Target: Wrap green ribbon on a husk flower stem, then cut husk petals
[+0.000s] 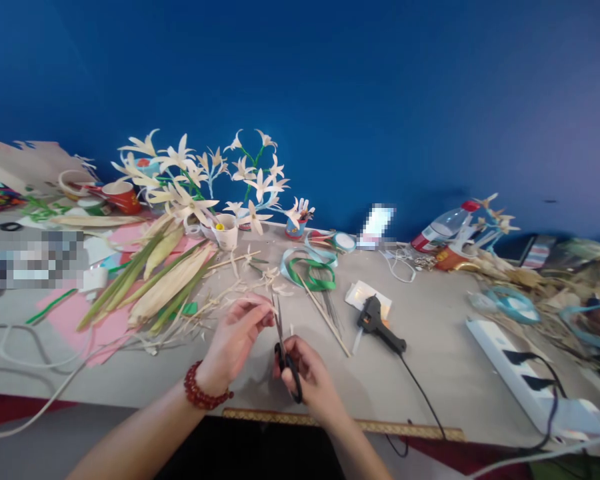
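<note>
My right hand (pixel 307 373) is closed around the black handles of a pair of scissors (pixel 281 343), whose blades point up and away from me. Just left of the blades, my left hand (pixel 240 333) pinches a small pale strip of husk (pixel 274 304) between thumb and fingers. The strip sits beside the blade tips; whether they touch it I cannot tell. Pale husk scraps (pixel 220 300) lie on the table beyond my left hand. Long dried corn husks (pixel 165 287) with green edges are spread to the left.
White husk flowers (pixel 180 160) stand in cups at the back. A black glue gun (pixel 380 323) rests to the right, its cord trailing toward me. Green ribbon (pixel 320 277) and thin sticks (pixel 325 313) lie mid-table. A white power strip (pixel 505 373) is far right; a wooden ruler (pixel 390 428) lines the front edge.
</note>
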The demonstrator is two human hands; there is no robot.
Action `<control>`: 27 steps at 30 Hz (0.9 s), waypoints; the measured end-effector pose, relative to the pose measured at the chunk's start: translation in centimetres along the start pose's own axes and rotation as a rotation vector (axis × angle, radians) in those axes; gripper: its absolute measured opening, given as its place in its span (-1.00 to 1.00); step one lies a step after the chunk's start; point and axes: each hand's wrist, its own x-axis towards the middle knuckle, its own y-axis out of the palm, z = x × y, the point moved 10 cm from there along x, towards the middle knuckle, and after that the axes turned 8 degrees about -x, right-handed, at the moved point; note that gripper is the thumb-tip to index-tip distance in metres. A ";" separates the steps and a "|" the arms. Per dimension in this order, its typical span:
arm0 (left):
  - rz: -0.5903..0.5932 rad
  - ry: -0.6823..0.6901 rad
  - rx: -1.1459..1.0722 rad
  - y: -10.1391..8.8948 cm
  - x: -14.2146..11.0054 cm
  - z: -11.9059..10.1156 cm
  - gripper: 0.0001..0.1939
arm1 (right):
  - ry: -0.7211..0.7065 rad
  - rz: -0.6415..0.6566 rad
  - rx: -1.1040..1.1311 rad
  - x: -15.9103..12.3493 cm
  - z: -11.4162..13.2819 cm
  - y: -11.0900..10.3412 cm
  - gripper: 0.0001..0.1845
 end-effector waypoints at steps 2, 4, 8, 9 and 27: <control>-0.018 0.024 -0.025 0.0 -0.1 0.0 -0.91 | 0.004 -0.006 0.013 0.2 0.0 0.2 -0.44; -0.036 0.036 -0.050 0.0 -0.2 0.0 -0.90 | 0.001 -0.021 0.022 0.3 0.1 0.4 -0.44; -0.058 0.045 -0.078 0.0 -0.4 0.1 -0.90 | -0.018 -0.042 0.022 0.4 0.1 0.7 -0.45; -0.064 0.047 -0.077 0.1 -0.4 0.1 -0.90 | -0.021 -0.049 0.019 0.5 0.1 0.7 -0.45; 0.034 0.010 0.089 0.5 -0.4 -0.3 -0.91 | -0.038 -0.042 -0.085 0.0 0.2 -0.8 -0.49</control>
